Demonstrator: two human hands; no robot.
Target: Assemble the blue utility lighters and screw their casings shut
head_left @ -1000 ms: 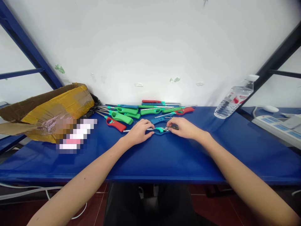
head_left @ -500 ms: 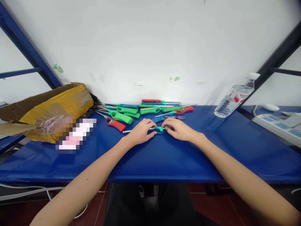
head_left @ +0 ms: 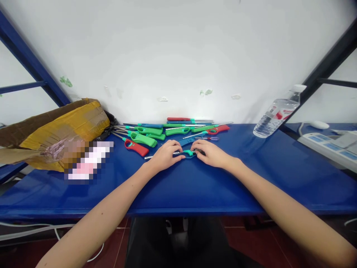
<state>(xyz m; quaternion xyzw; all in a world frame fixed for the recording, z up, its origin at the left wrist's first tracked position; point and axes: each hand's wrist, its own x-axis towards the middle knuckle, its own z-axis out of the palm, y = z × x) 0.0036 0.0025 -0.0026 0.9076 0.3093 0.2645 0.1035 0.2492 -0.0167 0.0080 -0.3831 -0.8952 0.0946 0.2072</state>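
Observation:
A blue lighter with a teal trigger [head_left: 189,153] lies low over the blue table, between both hands. My left hand [head_left: 168,155] is closed round its metal tube end, whose tip sticks out to the left. My right hand [head_left: 209,152] grips the handle end, where a dark part shows under the fingers. Just behind the hands are a blue handle piece [head_left: 188,140] and a screwdriver with a purple, clear handle [head_left: 211,138]. Several green, red and blue lighters, such as a green one [head_left: 143,139] and a red one [head_left: 136,147], are piled near the wall.
A cardboard box with yellow tape [head_left: 67,130] stands on the left of the blue table [head_left: 173,193], beside a blurred patch. At the right are a clear water bottle [head_left: 276,117] and a white power strip [head_left: 331,150]. A white wall [head_left: 178,56] rises behind.
The view has shifted slightly. Both hands stay at the lighter, and the left thumb and fingers have moved a little, with more of the metal part showing beside them.

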